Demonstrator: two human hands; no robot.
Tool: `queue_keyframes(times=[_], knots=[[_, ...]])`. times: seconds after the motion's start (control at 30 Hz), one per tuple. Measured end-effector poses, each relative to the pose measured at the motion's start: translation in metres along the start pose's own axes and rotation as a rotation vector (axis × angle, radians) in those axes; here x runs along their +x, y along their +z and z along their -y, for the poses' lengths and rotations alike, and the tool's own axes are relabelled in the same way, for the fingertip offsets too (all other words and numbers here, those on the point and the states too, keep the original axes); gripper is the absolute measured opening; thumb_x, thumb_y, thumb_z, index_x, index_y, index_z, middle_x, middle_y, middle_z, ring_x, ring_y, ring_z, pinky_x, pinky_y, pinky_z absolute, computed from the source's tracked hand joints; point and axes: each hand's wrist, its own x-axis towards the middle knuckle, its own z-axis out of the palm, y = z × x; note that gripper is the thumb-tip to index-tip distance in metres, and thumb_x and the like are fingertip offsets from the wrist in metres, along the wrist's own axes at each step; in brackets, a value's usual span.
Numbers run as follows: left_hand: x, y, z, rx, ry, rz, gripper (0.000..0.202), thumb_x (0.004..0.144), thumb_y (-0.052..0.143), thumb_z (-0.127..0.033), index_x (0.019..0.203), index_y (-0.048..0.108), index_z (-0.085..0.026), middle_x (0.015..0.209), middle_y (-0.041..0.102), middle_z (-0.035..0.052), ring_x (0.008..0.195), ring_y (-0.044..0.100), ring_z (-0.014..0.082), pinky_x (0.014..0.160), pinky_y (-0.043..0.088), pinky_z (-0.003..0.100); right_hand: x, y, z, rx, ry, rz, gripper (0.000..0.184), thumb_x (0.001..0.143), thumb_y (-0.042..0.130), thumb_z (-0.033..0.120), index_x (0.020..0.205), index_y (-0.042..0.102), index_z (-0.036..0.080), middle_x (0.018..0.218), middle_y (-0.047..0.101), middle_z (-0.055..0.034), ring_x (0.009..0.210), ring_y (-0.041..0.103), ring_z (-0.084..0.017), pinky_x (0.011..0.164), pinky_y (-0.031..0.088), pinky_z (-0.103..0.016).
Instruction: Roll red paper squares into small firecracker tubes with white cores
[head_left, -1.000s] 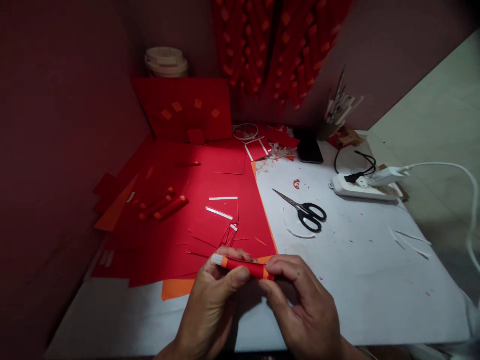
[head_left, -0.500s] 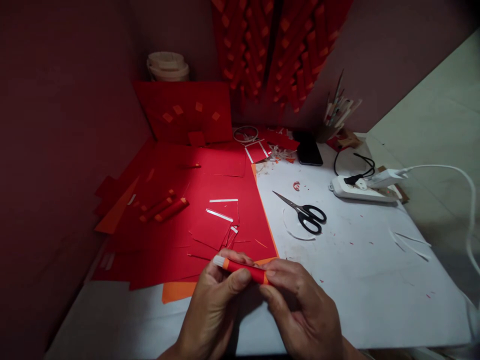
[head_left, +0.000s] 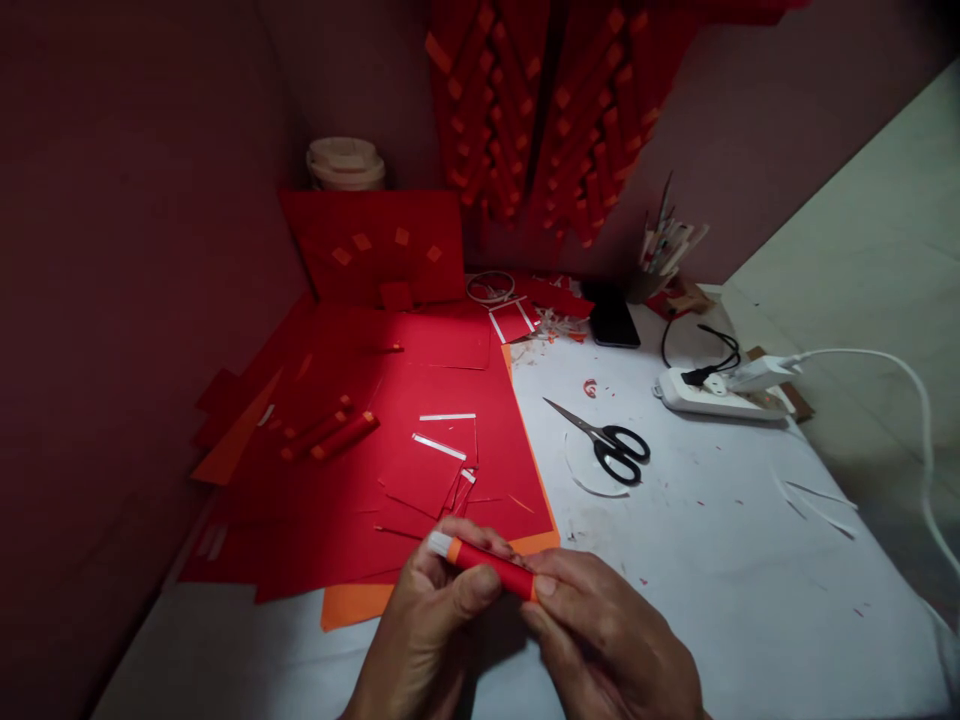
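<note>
Both my hands hold a small red paper roll (head_left: 489,565) with orange bands and a white end, low in the view near the table's front edge. My left hand (head_left: 431,630) pinches its left part between thumb and fingers. My right hand (head_left: 607,640) grips its right end with thumb and forefinger. The roll lies nearly level, its white tip pointing left. Under it lie red paper sheets (head_left: 390,450) and an orange sheet (head_left: 360,605).
Two finished red rolls (head_left: 334,432) lie on the red paper at left. Black scissors (head_left: 607,445) rest on the white table (head_left: 712,560). A power strip (head_left: 712,395) with white cable, a dark phone (head_left: 613,320), a pen holder (head_left: 660,260) and a hanging red paper decoration (head_left: 540,110) stand behind.
The view has tilted so everything sits a little lower. My hands stay on the roll, with my right fingers shifted slightly along its right end.
</note>
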Motion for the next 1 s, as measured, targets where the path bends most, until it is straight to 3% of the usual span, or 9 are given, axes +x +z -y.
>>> queue_keyframes(times=[0.1, 0.43, 0.63, 0.77, 1.0], knots=[[-0.003, 0.001, 0.0, 0.001, 0.013, -0.013, 0.022, 0.064, 0.09, -0.023, 0.076, 0.07, -0.021, 0.081, 0.071, 0.0011, 0.076, 0.063, 0.0155, 0.075, 0.05, 0.027, -0.001, 0.003, -0.001, -0.028, 0.005, -0.064, 0.034, 0.086, 0.057, 0.01, 0.112, 0.065, 0.03, 0.089, 0.075, -0.0042, 0.074, 0.074, -0.023, 0.06, 0.065, -0.034], [-0.002, 0.001, 0.0, -0.051, -0.001, 0.026, 0.022, 0.067, 0.088, -0.021, 0.075, 0.068, -0.023, 0.08, 0.068, -0.0001, 0.074, 0.062, 0.015, 0.074, 0.049, 0.028, -0.007, 0.005, -0.009, -0.054, -0.072, -0.03, 0.041, 0.085, 0.06, 0.01, 0.12, 0.062, 0.031, 0.093, 0.076, -0.0052, 0.076, 0.075, -0.025, 0.063, 0.066, -0.037], [-0.001, 0.001, 0.003, -0.082, -0.001, 0.049, 0.021, 0.067, 0.087, -0.021, 0.074, 0.067, -0.024, 0.079, 0.067, -0.0007, 0.074, 0.062, 0.0151, 0.078, 0.048, 0.029, -0.01, 0.011, -0.012, -0.078, -0.111, -0.108, 0.042, 0.086, 0.058, 0.011, 0.123, 0.061, 0.032, 0.088, 0.075, -0.0042, 0.073, 0.075, -0.025, 0.059, 0.066, -0.037], [-0.001, -0.001, 0.003, -0.083, -0.002, 0.056, 0.022, 0.067, 0.088, -0.021, 0.075, 0.068, -0.024, 0.081, 0.068, -0.0002, 0.076, 0.061, 0.0152, 0.08, 0.047, 0.03, -0.011, 0.009, -0.014, -0.107, -0.138, -0.086, 0.043, 0.086, 0.058, 0.011, 0.124, 0.061, 0.031, 0.09, 0.075, -0.0042, 0.073, 0.075, -0.024, 0.059, 0.066, -0.035], [0.001, -0.007, 0.007, -0.101, -0.087, 0.139, 0.029, 0.065, 0.09, -0.027, 0.086, 0.07, -0.023, 0.085, 0.065, 0.0011, 0.076, 0.061, 0.0155, 0.073, 0.046, 0.029, -0.006, 0.014, -0.014, -0.123, -0.185, -0.21, 0.026, 0.087, 0.06, 0.009, 0.107, 0.068, 0.024, 0.087, 0.073, -0.0034, 0.071, 0.073, -0.019, 0.058, 0.064, -0.028]])
